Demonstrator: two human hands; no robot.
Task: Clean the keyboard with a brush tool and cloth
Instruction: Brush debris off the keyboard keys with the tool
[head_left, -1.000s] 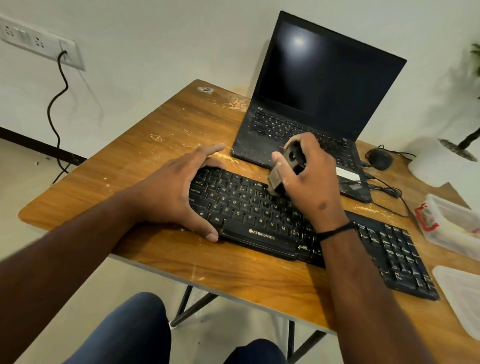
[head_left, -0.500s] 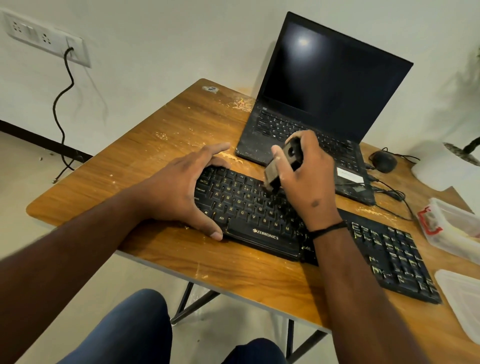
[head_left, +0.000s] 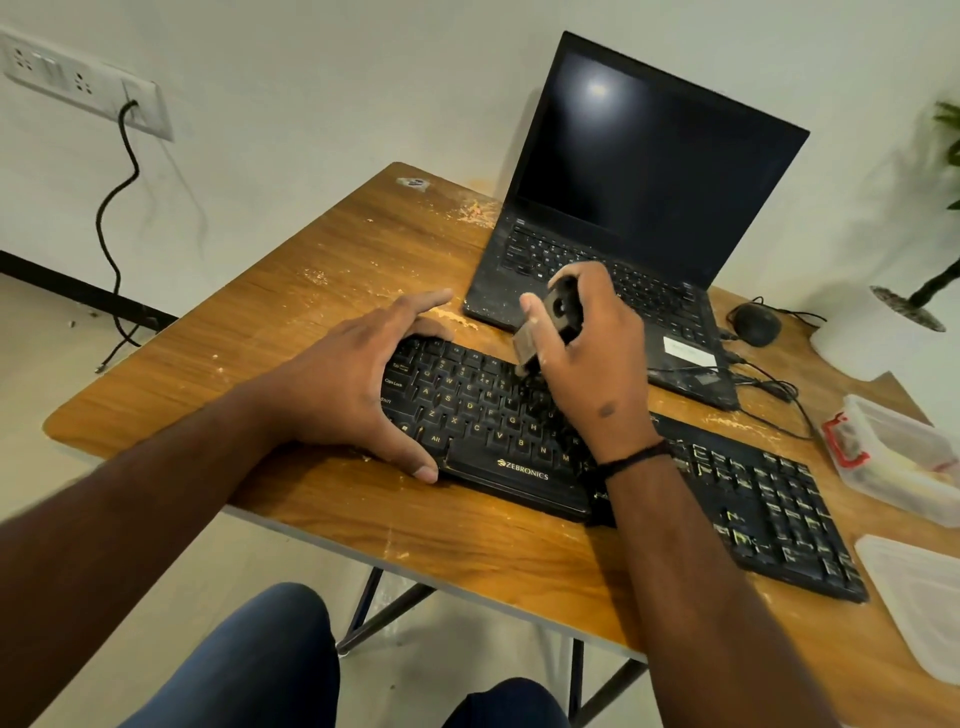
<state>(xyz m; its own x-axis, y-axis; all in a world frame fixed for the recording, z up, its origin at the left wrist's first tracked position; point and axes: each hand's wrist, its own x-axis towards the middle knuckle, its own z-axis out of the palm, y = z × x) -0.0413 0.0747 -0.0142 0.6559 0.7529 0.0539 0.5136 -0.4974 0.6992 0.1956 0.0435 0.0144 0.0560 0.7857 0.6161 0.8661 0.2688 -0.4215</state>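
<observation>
The left hand (head_left: 358, 384) lies spread over the left end of the keyboard (head_left: 498, 431), thumb at its near edge and fingers at its far edge. The right hand (head_left: 587, 358) is raised above the keyboard's middle, fingers curled around a brush tool (head_left: 550, 327)

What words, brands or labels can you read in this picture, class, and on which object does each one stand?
"ZEBRONICS": front edge of the keyboard.
"Caps Lock", "Alt" and single letters: its left-hand keys.
White sticker on the laptop: blurred, unreadable.
Laptop key legends: too small to read.
</observation>
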